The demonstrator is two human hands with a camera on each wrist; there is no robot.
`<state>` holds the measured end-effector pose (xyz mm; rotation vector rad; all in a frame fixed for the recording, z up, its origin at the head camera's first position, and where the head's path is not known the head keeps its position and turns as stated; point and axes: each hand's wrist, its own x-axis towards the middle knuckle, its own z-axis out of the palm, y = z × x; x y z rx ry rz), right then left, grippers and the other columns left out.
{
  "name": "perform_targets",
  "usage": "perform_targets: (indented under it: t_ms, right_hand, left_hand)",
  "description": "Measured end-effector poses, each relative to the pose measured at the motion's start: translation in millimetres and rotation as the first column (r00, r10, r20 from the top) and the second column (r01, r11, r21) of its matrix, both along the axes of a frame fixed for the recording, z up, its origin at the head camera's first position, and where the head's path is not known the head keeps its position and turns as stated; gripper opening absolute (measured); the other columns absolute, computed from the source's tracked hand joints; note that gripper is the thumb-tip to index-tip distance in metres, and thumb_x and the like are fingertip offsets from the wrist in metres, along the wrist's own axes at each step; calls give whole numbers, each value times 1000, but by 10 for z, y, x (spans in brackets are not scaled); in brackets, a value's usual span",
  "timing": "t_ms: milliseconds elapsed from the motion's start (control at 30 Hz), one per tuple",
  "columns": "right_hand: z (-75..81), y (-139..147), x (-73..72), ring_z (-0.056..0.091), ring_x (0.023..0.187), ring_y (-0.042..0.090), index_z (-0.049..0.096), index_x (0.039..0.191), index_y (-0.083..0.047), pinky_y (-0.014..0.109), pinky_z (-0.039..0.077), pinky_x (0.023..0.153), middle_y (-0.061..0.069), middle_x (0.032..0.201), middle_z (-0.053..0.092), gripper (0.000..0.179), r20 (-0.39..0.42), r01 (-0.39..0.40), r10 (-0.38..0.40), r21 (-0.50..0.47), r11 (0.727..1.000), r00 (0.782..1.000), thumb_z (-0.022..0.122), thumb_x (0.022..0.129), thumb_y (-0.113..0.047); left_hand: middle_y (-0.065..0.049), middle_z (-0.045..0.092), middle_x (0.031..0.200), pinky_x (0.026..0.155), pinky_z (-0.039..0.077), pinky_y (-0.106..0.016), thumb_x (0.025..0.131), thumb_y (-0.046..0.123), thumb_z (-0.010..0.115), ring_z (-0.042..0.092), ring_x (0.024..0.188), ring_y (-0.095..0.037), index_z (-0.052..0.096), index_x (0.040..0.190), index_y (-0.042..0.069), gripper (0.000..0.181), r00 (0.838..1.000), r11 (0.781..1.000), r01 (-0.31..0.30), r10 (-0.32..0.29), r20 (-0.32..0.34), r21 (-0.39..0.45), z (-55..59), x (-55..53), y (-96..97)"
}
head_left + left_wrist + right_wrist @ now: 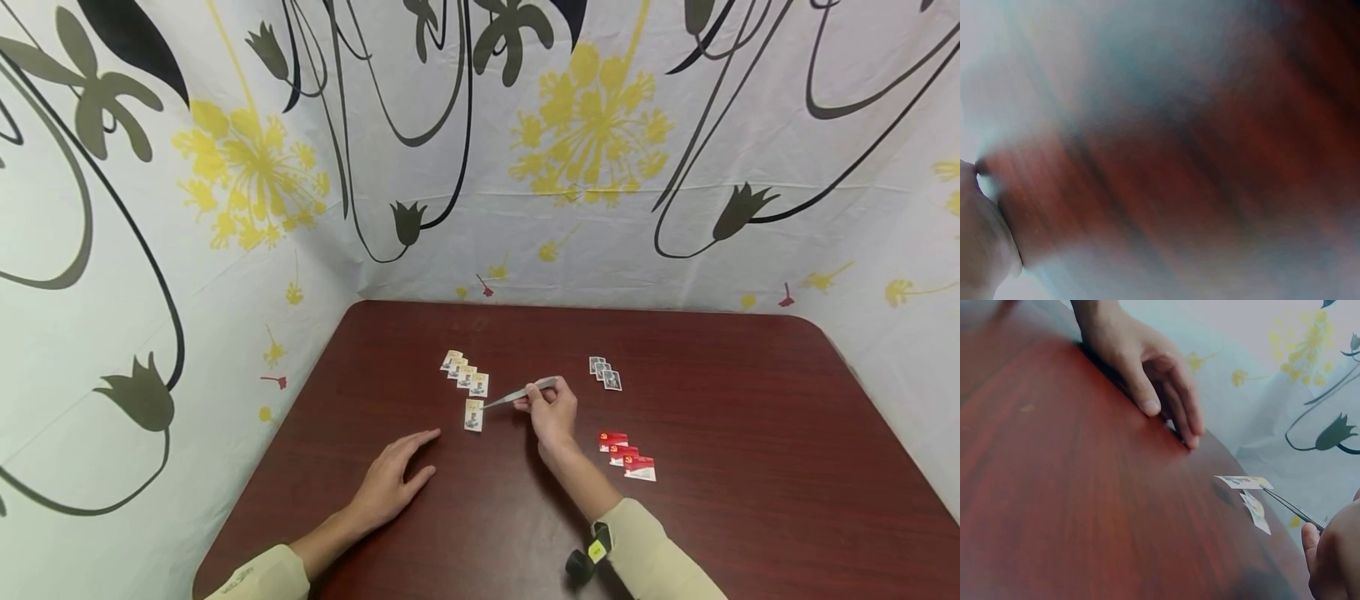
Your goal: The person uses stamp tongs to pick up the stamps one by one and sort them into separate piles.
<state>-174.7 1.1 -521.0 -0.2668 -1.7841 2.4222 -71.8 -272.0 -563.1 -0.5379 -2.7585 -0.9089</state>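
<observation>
My right hand (551, 414) pinches a pair of metal tweezers (517, 395) that point to the left. Their tips hold the edge of a small cream-and-yellow stamp (473, 415); in the right wrist view this stamp (1244, 482) is raised off the table with a shadow below it. Just beyond lies a slanting, overlapping row of similar stamps (478, 385). My left hand (393, 479) rests on the table to the left, fingers extended and thumb apart, holding nothing. The left wrist view is blurred and shows only part of a hand (985, 244) at its left edge.
On the dark red wooden table (750, 400), a short row of overlapping grey stamps (612, 381) lies at the back right. Nearer, three overlapping red-and-white stamps (640, 468) lie right of my right forearm. A patterned white cloth (465, 217) hangs behind and beside the table.
</observation>
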Motion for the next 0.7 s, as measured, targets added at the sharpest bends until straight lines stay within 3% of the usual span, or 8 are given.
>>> perform_targets:
  t_ms: [400,700]
  right_hand:
    - [14,57,-258,71,63,19,53,102,8,34,64,67,21,90,67,8,29,45,-45,-12,999,999,60,101,12]
    - [-25,83,-375,71,59,14,55,101,6,33,64,66,26,92,72,8,54,63,-66,56,996,996,62,101,9]
  left_hand:
    - [-2,61,151,111,46,-56,100,20,77,55,141,-25,57,154,16,58,1000,1000,5,-5,0,4,11,2,-2]
    - [-3,61,151,113,45,-56,101,21,77,54,142,-26,57,154,15,57,1000,1000,2,-2,5,7,9,4,0]
